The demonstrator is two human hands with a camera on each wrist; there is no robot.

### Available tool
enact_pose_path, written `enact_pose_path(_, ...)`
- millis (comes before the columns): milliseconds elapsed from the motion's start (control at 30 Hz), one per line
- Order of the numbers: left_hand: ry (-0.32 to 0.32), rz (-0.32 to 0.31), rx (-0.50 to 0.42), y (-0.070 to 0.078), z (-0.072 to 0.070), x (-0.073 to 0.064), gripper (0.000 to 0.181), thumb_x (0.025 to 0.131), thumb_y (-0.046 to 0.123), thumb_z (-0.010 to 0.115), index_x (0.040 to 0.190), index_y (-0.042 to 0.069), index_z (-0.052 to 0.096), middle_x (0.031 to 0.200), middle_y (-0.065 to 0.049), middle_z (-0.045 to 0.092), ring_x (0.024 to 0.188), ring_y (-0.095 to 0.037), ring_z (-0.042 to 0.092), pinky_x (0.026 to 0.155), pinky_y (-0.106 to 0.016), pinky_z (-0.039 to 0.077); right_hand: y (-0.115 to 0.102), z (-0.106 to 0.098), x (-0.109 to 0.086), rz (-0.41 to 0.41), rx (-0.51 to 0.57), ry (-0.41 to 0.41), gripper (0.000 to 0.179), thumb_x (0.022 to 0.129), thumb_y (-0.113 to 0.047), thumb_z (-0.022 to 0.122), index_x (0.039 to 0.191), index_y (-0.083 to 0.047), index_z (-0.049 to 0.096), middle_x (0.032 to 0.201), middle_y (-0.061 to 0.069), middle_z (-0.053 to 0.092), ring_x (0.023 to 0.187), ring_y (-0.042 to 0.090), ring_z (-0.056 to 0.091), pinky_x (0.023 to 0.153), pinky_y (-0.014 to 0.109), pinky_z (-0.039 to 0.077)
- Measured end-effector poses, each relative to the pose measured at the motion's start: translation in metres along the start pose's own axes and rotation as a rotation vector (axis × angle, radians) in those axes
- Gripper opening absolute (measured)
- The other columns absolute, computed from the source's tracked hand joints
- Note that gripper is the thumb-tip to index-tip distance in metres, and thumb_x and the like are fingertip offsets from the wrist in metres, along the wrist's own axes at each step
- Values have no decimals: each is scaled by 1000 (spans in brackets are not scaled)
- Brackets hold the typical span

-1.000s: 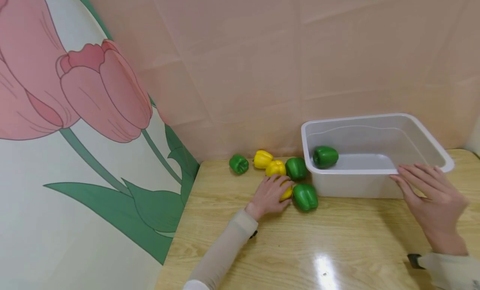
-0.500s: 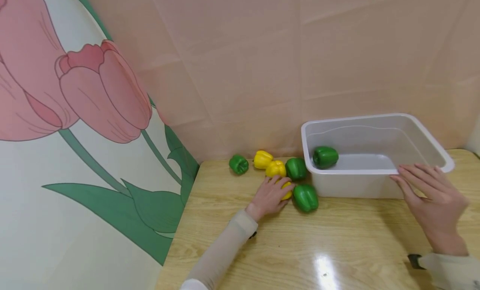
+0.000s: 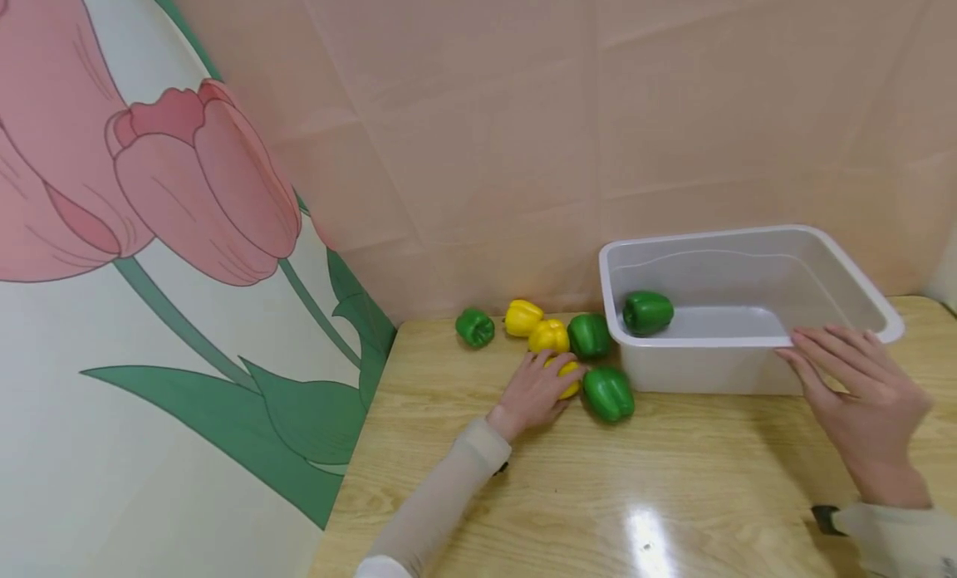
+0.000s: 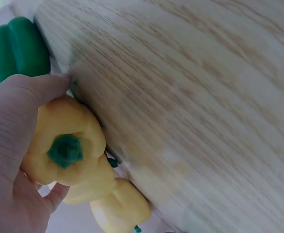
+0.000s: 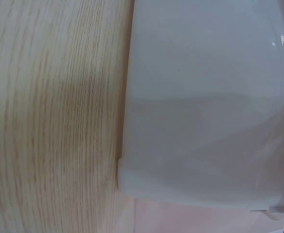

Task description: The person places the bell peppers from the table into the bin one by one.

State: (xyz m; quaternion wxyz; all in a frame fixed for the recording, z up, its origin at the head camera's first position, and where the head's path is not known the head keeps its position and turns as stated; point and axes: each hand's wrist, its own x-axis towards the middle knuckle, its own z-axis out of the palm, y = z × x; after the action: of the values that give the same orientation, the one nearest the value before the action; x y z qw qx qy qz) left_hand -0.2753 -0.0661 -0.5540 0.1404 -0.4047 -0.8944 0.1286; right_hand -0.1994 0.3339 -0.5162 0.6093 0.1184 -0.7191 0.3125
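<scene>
Left wrist view, left hand [image 4: 7,131] clasping yellow pepper [image 4: 79,124], head view, right hand [image 3: 863,399] pinching bin [image 3: 695,343].

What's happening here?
A person's left hand grips a yellow pepper, while the right hand holds the near rim of a light grey bin. One green pepper lies inside the bin. Two other yellow peppers and three green ones are on the wooden table, left of the bin in the head view.
</scene>
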Motion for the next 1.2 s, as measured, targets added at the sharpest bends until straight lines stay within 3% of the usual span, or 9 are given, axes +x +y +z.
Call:
enact_pose_path(467,-3,37,-83,-6,-3,-10,46,104,39,67,149,31,58,156,-4,52,135,-32,51,112,-55,49,2,-2,-2,3,-20,-1,30,91,-37,87,99,-8,87,110,8,81,118,19,76,113,23,48)
enact_pose_path(1200,66,23,-136,-19,-21,-12,48,104,36,68,149,25,57,155,-8,51,135,-32,50,112,-48,47,0,1,0,0,-10,12,27,90,-33,88,97,-7,86,108,10,81,116,21,77,112,25,49)
